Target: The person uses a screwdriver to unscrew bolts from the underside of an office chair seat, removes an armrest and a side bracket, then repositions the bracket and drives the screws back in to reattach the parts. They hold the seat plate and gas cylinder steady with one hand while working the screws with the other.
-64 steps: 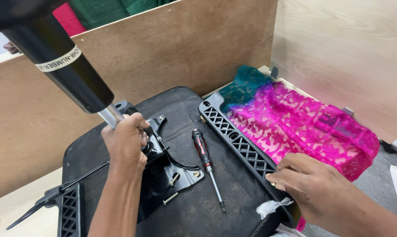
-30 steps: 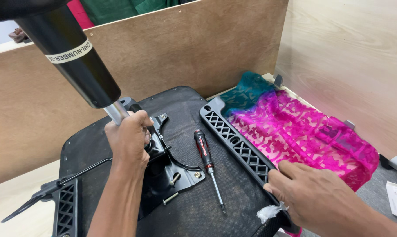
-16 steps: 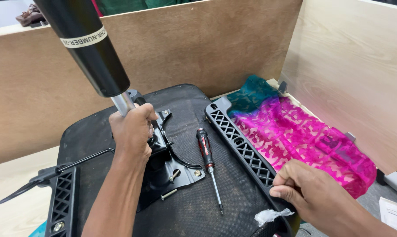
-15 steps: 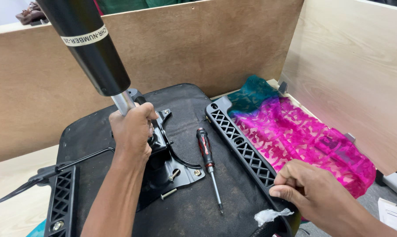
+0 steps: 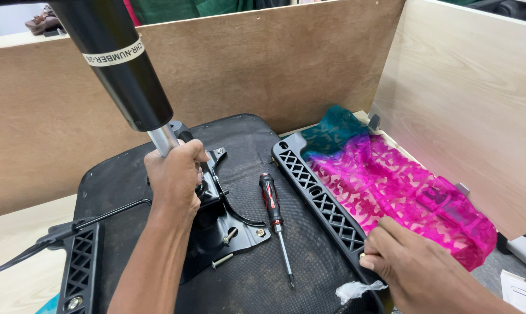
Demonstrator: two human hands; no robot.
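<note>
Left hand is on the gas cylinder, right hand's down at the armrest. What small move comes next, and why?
Probably reach the right hand over to the screwdriver. The left hand grips the gas cylinder at its silver rod, standing in the black bracket, and a loose bolt lies at the bracket's edge. The screwdriver lies free on the seat, beside the armrest.

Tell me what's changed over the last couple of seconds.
Little. The right hand slid slightly toward the person along the armrest. The left hand kept its grip on the gas cylinder rod. The screwdriver and pink cloth stayed put.
</note>
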